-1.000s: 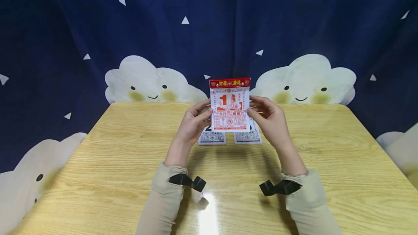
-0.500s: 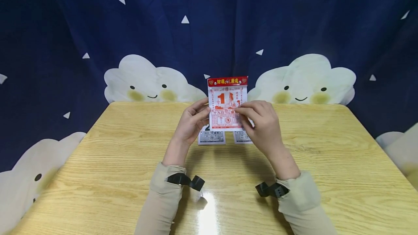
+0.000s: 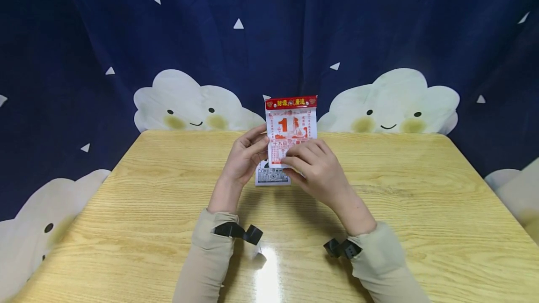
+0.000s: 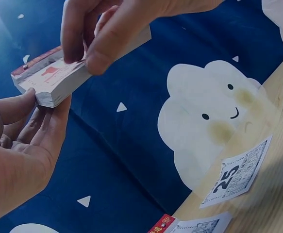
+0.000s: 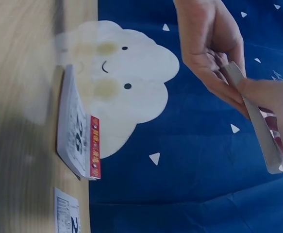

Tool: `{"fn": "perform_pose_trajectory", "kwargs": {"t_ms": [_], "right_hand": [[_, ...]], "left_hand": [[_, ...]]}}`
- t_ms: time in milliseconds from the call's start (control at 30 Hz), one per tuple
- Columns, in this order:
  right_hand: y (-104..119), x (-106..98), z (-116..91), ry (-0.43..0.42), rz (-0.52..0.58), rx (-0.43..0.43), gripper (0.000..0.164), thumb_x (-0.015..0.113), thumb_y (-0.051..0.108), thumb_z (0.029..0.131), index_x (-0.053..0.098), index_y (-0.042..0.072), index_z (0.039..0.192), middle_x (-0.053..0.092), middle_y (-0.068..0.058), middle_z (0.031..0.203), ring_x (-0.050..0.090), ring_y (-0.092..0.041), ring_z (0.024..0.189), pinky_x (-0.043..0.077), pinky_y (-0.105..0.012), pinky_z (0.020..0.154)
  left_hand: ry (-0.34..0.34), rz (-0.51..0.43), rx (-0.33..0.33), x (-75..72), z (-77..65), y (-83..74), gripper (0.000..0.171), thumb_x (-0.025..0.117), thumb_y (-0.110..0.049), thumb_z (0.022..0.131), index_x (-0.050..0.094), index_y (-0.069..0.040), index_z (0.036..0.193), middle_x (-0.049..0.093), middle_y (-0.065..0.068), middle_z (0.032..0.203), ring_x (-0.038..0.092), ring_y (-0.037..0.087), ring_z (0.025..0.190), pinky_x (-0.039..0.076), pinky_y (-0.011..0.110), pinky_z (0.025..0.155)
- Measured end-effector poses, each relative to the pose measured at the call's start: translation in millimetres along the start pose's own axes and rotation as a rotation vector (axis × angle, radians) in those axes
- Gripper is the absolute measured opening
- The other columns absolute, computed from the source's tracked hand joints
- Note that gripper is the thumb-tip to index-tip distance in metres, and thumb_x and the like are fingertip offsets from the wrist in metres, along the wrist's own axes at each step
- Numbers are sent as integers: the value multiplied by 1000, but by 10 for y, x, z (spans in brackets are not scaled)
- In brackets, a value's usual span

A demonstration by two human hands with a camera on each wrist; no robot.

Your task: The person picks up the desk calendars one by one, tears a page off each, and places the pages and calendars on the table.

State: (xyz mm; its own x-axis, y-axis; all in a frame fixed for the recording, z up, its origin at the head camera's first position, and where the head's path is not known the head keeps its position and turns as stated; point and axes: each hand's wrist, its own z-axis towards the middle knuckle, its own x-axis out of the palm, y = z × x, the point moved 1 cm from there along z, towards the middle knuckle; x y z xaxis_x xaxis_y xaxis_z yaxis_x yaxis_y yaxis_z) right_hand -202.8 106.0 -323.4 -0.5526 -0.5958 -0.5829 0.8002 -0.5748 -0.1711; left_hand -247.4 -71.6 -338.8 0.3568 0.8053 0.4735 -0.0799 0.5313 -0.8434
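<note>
Left hand, head view: we see the left hand [image 3: 244, 160] holding the red-topped calendar pad [image 3: 290, 123], thumb at its left side, fingers behind.
Right hand, head view: the right hand [image 3: 322, 172] has bent fingers touching the lower page; we cannot tell whether they pinch it.
Calendar pad, head view: we find it raised near the far edge of the table [image 3: 139, 228], in front of a black-printed pad [image 3: 273, 179].
Change, head view: half a second ago we saw the right fingers higher, on the page's right half; now they are by its bottom edge.
Thumb and fingertips, left wrist view: we see the right ones close together at the pad; a "25" sheet [image 4: 236, 172] lies near the table's far edge.
Pad's edge, right wrist view: we see both hands on it; the black-printed pad reads 26.
</note>
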Motion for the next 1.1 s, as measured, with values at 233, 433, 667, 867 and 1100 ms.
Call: {"fn": "perform_pose_trajectory", "kwargs": {"t_ms": [233, 433, 667, 867, 1100], "right_hand": [[29, 66, -24, -6, -56, -1, 18, 71, 12, 74, 69, 8, 91, 63, -5, 89, 56, -23, 86, 44, -35, 81], [23, 70, -22, 4, -65, -12, 18, 71, 12, 74, 71, 8, 92, 63, -5, 88, 56, -23, 85, 44, -35, 81], [42, 82, -14, -31, -103, -33, 13, 68, 10, 77, 72, 8, 90, 63, -4, 83, 56, -23, 81, 45, -35, 78], [56, 83, -22, -38, -127, -13, 15, 71, 12, 75, 72, 8, 90, 65, -3, 82, 57, -22, 79, 46, -34, 78], [61, 68, -27, -26, -135, 18, 13, 70, 17, 77, 73, 10, 88, 65, -1, 81, 57, -20, 78, 45, -33, 78]], "left_hand": [[-14, 21, 1, 3, 12, 4, 40, 40, 9, 90, 64, -22, 99, 67, -2, 88, 62, 10, 75, 50, 22, 65], [-33, 29, -4, 11, 9, -5, 38, 41, 8, 90, 63, -22, 99, 67, -3, 88, 61, 10, 74, 49, 22, 64], [-61, 41, -5, 5, 8, -8, 32, 43, 6, 91, 60, -14, 108, 67, -3, 88, 61, 10, 74, 50, 23, 65], [-66, 42, -5, 1, 11, 2, 31, 43, 6, 90, 60, -12, 109, 67, -3, 87, 61, 10, 74, 50, 23, 65], [-69, 51, -11, 9, 8, 2, 33, 43, 7, 90, 61, -17, 103, 66, -2, 86, 61, 9, 73, 49, 21, 64]]}}
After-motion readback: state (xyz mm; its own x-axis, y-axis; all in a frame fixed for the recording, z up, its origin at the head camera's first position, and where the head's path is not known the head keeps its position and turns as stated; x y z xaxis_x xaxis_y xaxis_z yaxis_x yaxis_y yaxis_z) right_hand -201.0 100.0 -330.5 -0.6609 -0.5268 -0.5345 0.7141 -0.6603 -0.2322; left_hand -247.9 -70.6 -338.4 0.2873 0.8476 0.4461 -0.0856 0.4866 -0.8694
